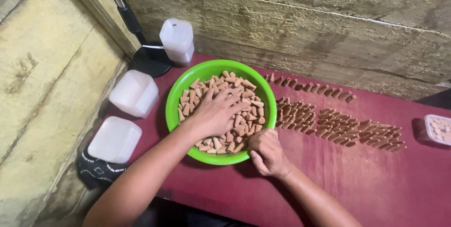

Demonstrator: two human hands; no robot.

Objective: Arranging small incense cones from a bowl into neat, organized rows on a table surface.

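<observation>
Green round plastic bowl (pixel 174 96): your left hand (pixel 215 113) spreads over tan cones (pixel 244 86), gathering; right hand (pixel 268 152) curls at rim, grip unclear.

Weathered plank wall (pixel 305 20); maroon-covered table (pixel 366 175).
</observation>
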